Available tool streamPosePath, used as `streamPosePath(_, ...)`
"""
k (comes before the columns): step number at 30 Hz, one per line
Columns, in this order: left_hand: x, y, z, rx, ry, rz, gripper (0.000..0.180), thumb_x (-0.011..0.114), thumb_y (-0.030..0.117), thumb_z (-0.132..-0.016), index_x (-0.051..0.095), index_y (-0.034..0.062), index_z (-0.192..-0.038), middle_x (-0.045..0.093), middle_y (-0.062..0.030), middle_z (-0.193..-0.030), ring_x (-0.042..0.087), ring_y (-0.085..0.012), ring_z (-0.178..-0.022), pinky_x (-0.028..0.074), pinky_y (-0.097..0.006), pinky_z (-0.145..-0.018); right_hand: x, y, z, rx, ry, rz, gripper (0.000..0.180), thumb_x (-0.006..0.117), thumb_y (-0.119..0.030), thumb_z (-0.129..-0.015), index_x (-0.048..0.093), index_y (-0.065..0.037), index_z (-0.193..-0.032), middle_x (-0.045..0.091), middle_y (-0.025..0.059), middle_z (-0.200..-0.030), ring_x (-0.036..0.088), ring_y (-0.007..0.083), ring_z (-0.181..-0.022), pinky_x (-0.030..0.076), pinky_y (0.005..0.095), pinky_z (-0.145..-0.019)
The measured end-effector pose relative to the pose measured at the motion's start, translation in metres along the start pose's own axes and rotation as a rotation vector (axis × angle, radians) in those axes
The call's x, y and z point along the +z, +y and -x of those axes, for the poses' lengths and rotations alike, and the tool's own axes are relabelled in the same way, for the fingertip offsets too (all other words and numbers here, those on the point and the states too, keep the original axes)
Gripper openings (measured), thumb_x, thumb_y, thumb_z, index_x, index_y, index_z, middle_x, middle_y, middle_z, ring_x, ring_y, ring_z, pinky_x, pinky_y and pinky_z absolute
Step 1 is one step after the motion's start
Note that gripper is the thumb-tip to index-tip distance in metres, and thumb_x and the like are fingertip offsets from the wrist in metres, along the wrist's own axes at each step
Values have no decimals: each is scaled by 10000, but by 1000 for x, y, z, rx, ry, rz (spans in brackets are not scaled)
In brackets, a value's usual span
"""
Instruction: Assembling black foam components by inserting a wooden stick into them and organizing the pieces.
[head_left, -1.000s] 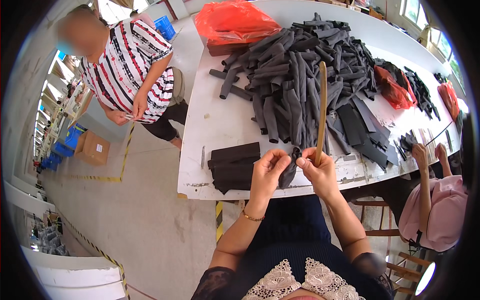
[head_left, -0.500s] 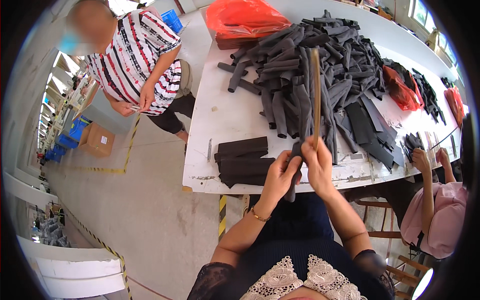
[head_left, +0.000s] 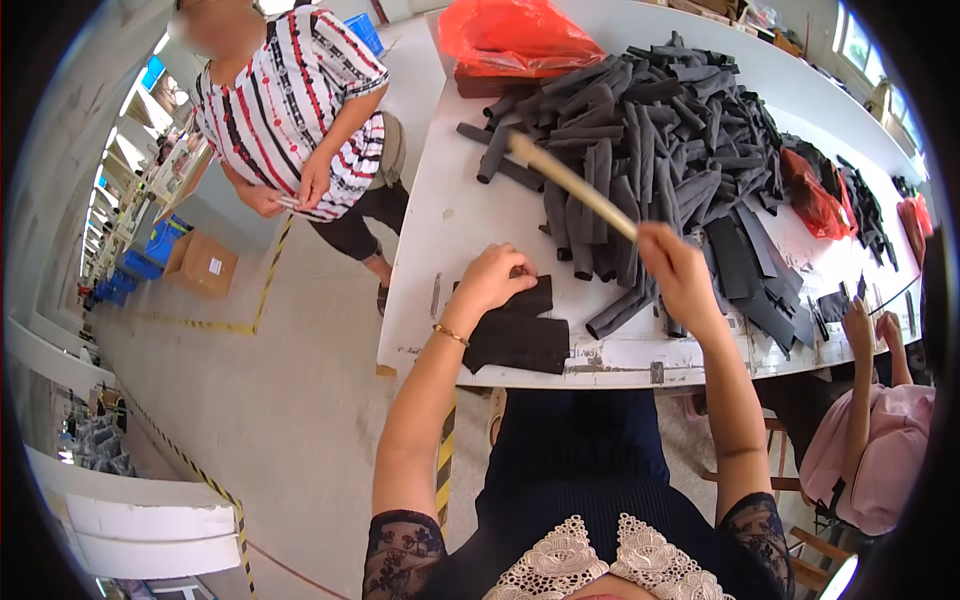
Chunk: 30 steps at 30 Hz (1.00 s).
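My right hand (head_left: 683, 272) is closed around the near end of a wooden stick (head_left: 575, 188), which slants up and left over the table. My left hand (head_left: 497, 276) reaches to two flat stacks of dark fabric pieces at the table's near left. Its curled fingers pinch at the upper edge of the farther piece (head_left: 532, 297); the fingertips are partly hidden. Closer to me lies the other flat dark piece (head_left: 515, 345). A rolled dark tube (head_left: 620, 313) rests between my hands, near a large heap of similar tubes (head_left: 690, 130).
The white table (head_left: 425, 235) has a red plastic bag (head_left: 515, 35) at its far left and another red bag (head_left: 815, 195) to the right. Flat dark sheets (head_left: 765, 285) lie right of the heap. One person (head_left: 290, 120) stands left; another in pink (head_left: 865, 445) sits right.
Both hands were together on a dark tube with the stick upright. Now they are apart: the left has moved to the flat pieces, and the stick has swung left in my right hand.
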<state>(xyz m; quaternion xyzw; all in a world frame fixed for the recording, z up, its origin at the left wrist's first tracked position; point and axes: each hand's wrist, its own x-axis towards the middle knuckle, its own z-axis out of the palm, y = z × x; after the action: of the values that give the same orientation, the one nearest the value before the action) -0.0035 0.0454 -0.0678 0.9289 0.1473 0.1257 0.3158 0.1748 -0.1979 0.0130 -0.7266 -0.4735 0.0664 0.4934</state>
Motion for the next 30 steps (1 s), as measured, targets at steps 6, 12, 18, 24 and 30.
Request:
streamPosePath(6, -13, 8, 1, 18, 49, 152, 116, 719, 135, -834, 715, 45, -906, 625, -55, -891, 569, -215, -895, 478, -330, -801, -54, 25, 64, -19, -159, 90, 169, 653, -79, -876, 686, -7, -1026, 645, 137, -737, 608, 262, -615, 469, 344, -607)
streamPosePath(12, -28, 30, 11, 80, 152, 148, 110, 710, 141, -861, 744, 68, -936, 631, -8, -909, 536, -161, -905, 439, -279, -702, -65, 28, 71, -72, -187, 209, 177, 676, -103, -858, 706, -13, -1007, 668, 169, -761, 643, 313, -665, 488, 371, -629)
streamPosePath(18, -35, 47, 15, 111, 195, 86, 98, 736, 128, -831, 759, 71, -907, 637, -8, -871, 539, -167, -882, 449, -282, -727, -60, 20, 69, 12, -224, 179, 187, 667, -118, -870, 706, -9, -1017, 678, 180, -784, 651, 324, -683, 501, 379, -650)
streamPosePath(24, -33, 51, 16, 102, 240, 182, 95, 745, 100, -815, 758, 68, -904, 641, -22, -840, 546, -182, -861, 453, -301, -753, -61, 17, 69, -16, -244, 202, 192, 669, -118, -868, 706, -6, -1021, 692, 188, -823, 668, 330, -721, 516, 374, -676)
streamPosePath(30, 3, 105, 19, 419, 284, -96, 141, 746, 85, -790, 743, 113, -928, 603, -38, -896, 544, -251, -881, 458, -340, -773, -21, 13, 67, -55, -254, 121, 286, 645, -81, -878, 632, -52, -1163, 690, 190, -915, 673, 369, -799, 521, 410, -697)
